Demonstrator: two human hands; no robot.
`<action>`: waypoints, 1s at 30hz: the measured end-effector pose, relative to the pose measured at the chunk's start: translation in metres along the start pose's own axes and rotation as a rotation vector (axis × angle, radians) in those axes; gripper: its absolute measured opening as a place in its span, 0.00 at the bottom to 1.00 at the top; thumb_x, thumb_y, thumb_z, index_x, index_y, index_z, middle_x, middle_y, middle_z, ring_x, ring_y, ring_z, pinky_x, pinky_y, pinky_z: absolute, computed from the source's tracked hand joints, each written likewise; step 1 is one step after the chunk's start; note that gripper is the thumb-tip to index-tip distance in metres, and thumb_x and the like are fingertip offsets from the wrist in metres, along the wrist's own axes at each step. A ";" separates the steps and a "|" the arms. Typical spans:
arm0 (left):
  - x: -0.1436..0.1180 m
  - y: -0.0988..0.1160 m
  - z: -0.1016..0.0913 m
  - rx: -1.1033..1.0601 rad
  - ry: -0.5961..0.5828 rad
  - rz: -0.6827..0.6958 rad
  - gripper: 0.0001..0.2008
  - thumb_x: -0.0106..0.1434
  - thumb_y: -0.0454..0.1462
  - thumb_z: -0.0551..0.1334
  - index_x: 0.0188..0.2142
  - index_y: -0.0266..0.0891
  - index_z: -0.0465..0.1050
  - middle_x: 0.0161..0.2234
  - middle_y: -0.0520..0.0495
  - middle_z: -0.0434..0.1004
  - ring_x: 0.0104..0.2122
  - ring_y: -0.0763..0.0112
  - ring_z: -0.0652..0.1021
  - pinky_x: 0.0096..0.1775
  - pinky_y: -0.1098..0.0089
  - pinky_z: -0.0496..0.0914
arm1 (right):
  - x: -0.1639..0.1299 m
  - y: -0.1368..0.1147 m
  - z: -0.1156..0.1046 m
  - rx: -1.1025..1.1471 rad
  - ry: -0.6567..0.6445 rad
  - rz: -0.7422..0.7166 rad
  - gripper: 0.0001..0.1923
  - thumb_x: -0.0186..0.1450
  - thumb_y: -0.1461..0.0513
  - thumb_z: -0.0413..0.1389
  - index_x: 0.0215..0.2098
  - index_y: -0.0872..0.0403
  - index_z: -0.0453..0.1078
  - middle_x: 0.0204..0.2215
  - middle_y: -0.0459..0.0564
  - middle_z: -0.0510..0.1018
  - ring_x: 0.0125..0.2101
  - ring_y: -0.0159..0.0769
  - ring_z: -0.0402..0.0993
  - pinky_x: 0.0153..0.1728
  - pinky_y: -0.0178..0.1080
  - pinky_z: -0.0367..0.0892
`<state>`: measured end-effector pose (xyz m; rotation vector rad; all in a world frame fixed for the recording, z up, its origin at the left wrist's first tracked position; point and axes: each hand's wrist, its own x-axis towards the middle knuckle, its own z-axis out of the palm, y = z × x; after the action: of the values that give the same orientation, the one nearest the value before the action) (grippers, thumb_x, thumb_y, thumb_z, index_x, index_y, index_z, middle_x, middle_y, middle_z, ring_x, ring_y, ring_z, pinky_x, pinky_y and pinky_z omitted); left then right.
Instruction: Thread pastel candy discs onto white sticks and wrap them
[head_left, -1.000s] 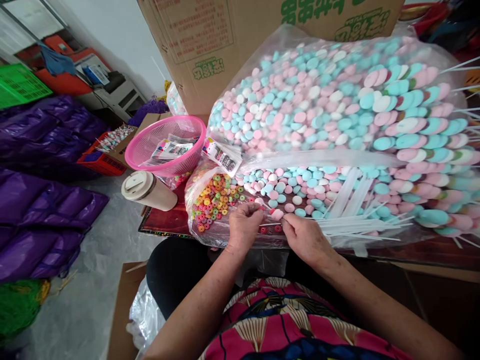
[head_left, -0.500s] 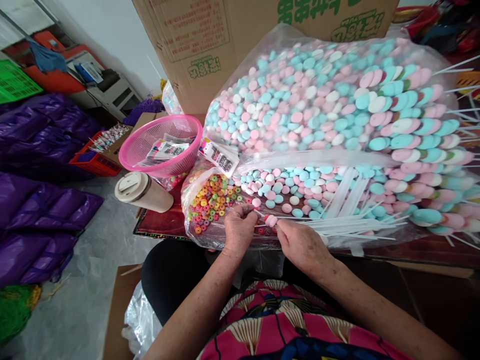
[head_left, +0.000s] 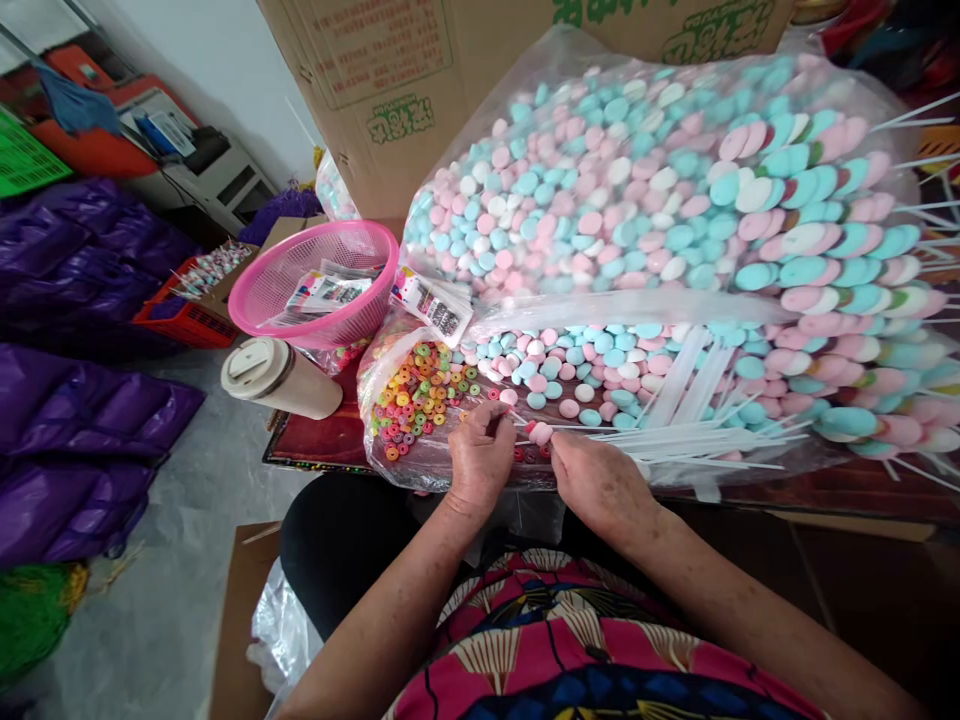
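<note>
Two bare hands are working near the front edge of the worktop; the right hand is clamping its grip on a thin stick, just beside the pink candies threaded on it; the left hand is curling its fingers by the other end, and whether that grip is clamping the stick I cannot tell; the pink candies are sitting between both hands; ring candies are lying heaped toward the worktop's left front corner; loose white sticks are lying along the front edge; filled skewers are lying in rows toward the right edge; a lidded cup is sitting by the left edge, beside a pink basket
</note>
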<state>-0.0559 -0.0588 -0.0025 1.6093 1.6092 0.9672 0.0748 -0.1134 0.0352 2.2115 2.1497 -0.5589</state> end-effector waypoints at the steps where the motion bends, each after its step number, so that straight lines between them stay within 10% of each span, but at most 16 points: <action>1: 0.000 0.001 0.000 0.024 -0.005 0.003 0.09 0.54 0.34 0.59 0.35 0.39 0.75 0.31 0.49 0.79 0.31 0.71 0.76 0.38 0.69 0.70 | -0.001 -0.001 -0.001 -0.010 0.000 -0.005 0.12 0.67 0.65 0.44 0.36 0.54 0.69 0.31 0.51 0.78 0.31 0.37 0.74 0.24 0.36 0.50; 15: 0.012 0.005 -0.005 -0.613 -0.166 -0.325 0.06 0.47 0.35 0.57 0.28 0.38 0.67 0.25 0.53 0.74 0.23 0.73 0.74 0.30 0.69 0.71 | 0.008 0.013 0.016 0.097 0.188 -0.058 0.13 0.67 0.64 0.44 0.31 0.55 0.68 0.28 0.50 0.77 0.29 0.34 0.71 0.27 0.36 0.50; 19: 0.021 -0.007 -0.017 -0.204 -0.018 -0.209 0.07 0.50 0.34 0.57 0.30 0.39 0.71 0.25 0.52 0.74 0.23 0.73 0.73 0.30 0.71 0.69 | 0.009 0.019 0.017 0.105 0.164 -0.034 0.13 0.67 0.63 0.44 0.29 0.55 0.68 0.27 0.50 0.77 0.28 0.34 0.70 0.26 0.36 0.49; 30: 0.023 0.016 0.003 0.629 -0.428 0.164 0.07 0.59 0.35 0.57 0.35 0.41 0.74 0.39 0.45 0.74 0.38 0.64 0.75 0.40 0.69 0.67 | 0.003 0.034 0.003 0.027 0.160 0.034 0.13 0.66 0.62 0.45 0.27 0.54 0.68 0.25 0.50 0.76 0.25 0.34 0.68 0.25 0.37 0.46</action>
<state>-0.0452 -0.0363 0.0110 2.2080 1.5658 0.1426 0.1065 -0.1131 0.0231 2.3783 2.1846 -0.4250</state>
